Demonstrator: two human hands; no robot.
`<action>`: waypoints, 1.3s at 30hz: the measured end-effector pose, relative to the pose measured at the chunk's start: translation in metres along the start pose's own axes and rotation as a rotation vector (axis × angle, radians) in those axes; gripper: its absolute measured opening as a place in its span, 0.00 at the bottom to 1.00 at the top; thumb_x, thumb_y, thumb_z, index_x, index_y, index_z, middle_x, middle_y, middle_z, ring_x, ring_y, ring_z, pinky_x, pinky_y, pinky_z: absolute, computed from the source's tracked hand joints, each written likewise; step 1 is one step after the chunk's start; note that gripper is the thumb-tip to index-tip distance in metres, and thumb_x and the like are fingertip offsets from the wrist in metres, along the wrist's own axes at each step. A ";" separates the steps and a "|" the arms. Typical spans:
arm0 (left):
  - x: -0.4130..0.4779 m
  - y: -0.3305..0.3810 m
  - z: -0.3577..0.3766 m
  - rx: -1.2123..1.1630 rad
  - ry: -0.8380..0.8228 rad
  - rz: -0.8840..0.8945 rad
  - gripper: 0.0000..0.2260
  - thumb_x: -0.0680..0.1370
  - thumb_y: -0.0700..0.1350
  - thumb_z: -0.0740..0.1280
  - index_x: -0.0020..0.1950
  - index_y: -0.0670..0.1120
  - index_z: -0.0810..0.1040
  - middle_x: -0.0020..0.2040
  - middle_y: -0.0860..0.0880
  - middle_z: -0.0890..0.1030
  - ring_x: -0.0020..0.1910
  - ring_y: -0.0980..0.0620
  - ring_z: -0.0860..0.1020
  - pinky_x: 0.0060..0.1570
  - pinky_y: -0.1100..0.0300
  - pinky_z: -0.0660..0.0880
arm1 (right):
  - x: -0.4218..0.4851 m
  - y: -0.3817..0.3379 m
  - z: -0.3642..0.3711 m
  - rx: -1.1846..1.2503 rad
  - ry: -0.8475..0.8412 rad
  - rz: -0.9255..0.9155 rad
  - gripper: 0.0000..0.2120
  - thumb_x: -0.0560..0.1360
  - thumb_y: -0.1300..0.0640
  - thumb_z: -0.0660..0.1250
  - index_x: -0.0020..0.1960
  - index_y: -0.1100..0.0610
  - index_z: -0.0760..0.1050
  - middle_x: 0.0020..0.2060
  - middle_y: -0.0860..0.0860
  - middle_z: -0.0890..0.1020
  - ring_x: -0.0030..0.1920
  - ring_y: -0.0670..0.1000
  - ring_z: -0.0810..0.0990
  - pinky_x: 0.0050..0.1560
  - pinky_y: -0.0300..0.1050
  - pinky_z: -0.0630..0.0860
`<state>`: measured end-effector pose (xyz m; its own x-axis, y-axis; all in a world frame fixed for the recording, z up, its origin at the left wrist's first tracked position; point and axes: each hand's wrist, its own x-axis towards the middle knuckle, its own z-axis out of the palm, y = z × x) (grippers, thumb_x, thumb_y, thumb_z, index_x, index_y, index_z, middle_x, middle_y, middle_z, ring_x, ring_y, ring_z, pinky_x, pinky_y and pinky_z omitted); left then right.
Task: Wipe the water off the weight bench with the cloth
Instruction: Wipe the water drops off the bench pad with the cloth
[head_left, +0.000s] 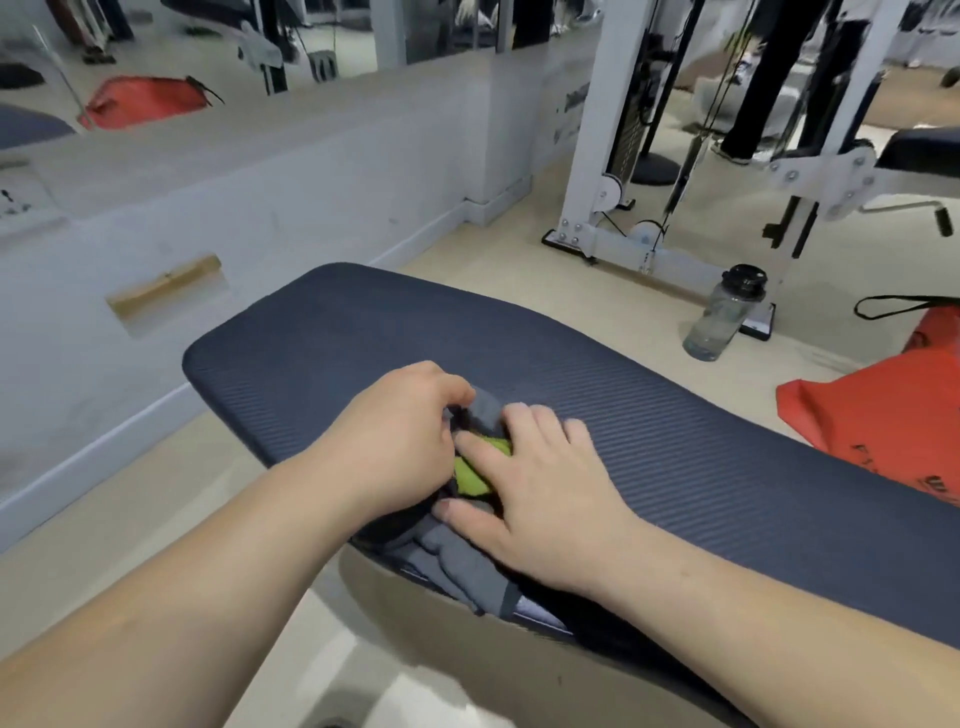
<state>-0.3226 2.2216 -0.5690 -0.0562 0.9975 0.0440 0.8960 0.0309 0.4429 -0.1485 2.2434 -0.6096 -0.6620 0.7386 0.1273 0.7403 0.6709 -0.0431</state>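
A dark blue ribbed weight bench pad (649, 415) runs from the left centre to the right edge. On its near edge lies a bunched grey cloth (467, 566) with a green patch (470, 475). My left hand (395, 436) has its fingers curled round the cloth's far end. My right hand (540, 483) lies flat on the cloth, fingers straight, pressing it onto the pad. Part of the cloth hangs over the pad's near edge. No water is plainly visible on the pad.
A clear water bottle (722, 317) with a black cap stands on the floor beyond the bench. A red bag (883, 415) sits at the right. A white cable machine frame (649, 244) stands behind. A mirrored wall (208, 171) runs along the left.
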 end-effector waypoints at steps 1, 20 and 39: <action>-0.001 -0.003 -0.001 0.001 0.007 -0.004 0.19 0.78 0.40 0.61 0.65 0.54 0.81 0.60 0.53 0.79 0.61 0.49 0.77 0.60 0.50 0.76 | 0.005 0.006 0.002 -0.012 0.013 -0.007 0.31 0.75 0.27 0.53 0.69 0.42 0.74 0.53 0.54 0.75 0.56 0.60 0.75 0.54 0.57 0.70; -0.005 -0.053 -0.022 -0.065 0.098 -0.173 0.18 0.79 0.42 0.62 0.66 0.53 0.80 0.63 0.53 0.79 0.63 0.50 0.78 0.65 0.54 0.74 | 0.036 -0.005 0.002 -0.095 -0.079 0.075 0.37 0.74 0.24 0.45 0.73 0.40 0.70 0.58 0.52 0.73 0.60 0.58 0.74 0.59 0.56 0.67; -0.039 -0.136 -0.058 -0.166 0.207 -0.392 0.16 0.78 0.40 0.65 0.64 0.50 0.82 0.60 0.52 0.83 0.59 0.51 0.80 0.61 0.58 0.75 | 0.116 -0.074 0.018 -0.288 -0.021 -0.020 0.33 0.80 0.34 0.47 0.66 0.55 0.78 0.52 0.59 0.78 0.51 0.62 0.77 0.51 0.57 0.70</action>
<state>-0.4678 2.1745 -0.5791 -0.4781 0.8782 0.0146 0.7077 0.3753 0.5985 -0.2823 2.2804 -0.6093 -0.6772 0.7283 0.1048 0.7276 0.6416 0.2427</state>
